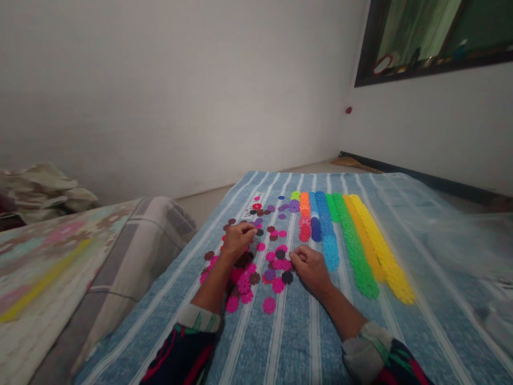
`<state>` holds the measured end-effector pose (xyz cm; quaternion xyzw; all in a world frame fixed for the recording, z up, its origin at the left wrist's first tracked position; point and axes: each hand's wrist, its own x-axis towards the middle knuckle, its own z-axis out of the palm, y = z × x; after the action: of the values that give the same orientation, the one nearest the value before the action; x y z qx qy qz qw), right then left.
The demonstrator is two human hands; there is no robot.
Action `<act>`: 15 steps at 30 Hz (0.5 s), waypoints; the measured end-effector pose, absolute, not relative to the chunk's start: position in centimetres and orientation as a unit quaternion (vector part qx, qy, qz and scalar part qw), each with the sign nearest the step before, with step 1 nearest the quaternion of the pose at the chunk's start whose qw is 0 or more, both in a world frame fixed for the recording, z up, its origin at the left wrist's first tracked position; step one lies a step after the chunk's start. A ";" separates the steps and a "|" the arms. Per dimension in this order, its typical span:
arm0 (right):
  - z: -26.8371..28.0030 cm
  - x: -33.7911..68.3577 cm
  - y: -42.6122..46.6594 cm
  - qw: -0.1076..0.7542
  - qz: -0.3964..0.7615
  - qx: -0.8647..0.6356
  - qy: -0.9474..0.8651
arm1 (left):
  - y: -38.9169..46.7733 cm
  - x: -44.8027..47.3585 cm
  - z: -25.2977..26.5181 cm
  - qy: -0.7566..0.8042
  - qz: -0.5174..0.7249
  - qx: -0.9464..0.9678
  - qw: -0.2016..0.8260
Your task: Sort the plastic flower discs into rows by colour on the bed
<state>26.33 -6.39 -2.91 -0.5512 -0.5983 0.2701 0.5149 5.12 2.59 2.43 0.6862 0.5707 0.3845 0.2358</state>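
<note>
Loose flower-edged plastic discs, mostly magenta [269, 305], brown [254, 278] and black [287, 277], lie scattered on the striped cloth. Over the left side of this scatter is my left hand [239, 241], its thumb and fingertips pinched together close to a black disc [259, 232]. My right hand [311, 266] is at the scatter's right edge, fingers curled and pinched by some magenta discs [282, 264]. What either hand holds, if anything, is too small to make out. Overlapping discs form long rows to the right: blue [325, 219], green [355, 256], orange [371, 251] and yellow [387, 254].
Blue cloth with white stripes [272, 353] covers the work surface. Beyond the hands are purple discs [294, 206] and a printed white strip [254, 200]. Clear plastic bags [468, 240] lie at the right. Left stands a bed-like surface with a flowered cover [52, 246].
</note>
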 end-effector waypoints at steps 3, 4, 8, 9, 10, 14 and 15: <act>-2.9 26.4 -6.6 0.511 0.276 -0.550 -0.600 | 1.0 1.9 2.7 0.609 0.427 0.628 0.230; -2.8 26.4 -6.6 0.510 0.280 -0.550 -0.599 | 0.5 1.2 2.7 0.618 0.438 0.610 0.232; -2.6 26.5 -6.8 0.506 0.291 -0.548 -0.599 | -0.5 -0.4 2.5 0.638 0.466 0.569 0.229; -2.6 26.5 -6.9 0.505 0.291 -0.549 -0.599 | -0.5 -0.6 2.4 0.641 0.465 0.568 0.224; -2.6 26.5 -6.9 0.504 0.291 -0.550 -0.599 | -0.5 -0.7 2.2 0.642 0.462 0.572 0.218; -2.5 26.6 -7.1 0.502 0.286 -0.554 -0.599 | -0.3 -1.3 1.8 0.652 0.441 0.592 0.172; -2.6 26.6 -7.1 0.502 0.284 -0.554 -0.600 | -0.2 -1.6 1.7 0.662 0.438 0.588 0.158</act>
<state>26.57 -7.09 -2.56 -0.5544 -0.6001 0.2838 0.5019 -1.56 -0.22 1.71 0.5879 0.6615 0.4378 0.1584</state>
